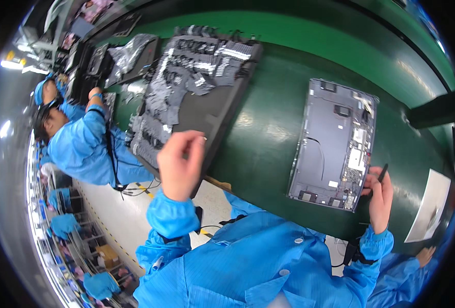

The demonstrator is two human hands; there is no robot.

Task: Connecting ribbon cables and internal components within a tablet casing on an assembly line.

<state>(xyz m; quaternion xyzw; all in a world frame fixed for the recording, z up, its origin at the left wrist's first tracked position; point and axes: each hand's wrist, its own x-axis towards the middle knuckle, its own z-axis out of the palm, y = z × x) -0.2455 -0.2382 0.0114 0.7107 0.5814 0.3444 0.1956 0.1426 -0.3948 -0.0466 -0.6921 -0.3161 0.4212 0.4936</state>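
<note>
**Open laptop shell part-filled, bare space left inside**

We see a grey laptop shell point(309, 115) lying open on the green table point(261, 128), in front of our body and toward the right. Circuit boards point(357, 156) already sit along its right side, and black modules point(343, 110) are in place near its ends. The broad left part is bare metal, crossed only by a thin dark cable point(321, 150) that curves over it. No cover is on, so we judge the work to be partway along; which fixings are done is too small to tell.

Our right hand point(380, 200) is closed around a slim dark tool point(383, 173), just beside the shell's lower right edge. Our left hand point(180, 167) is over the near end of a dark tray point(204, 110), fingers curled and tips close together; we cannot tell whether they pinch anything. Many small grey parts point(160, 95) lie in the tray, though one stretch of it is bare.
</note>
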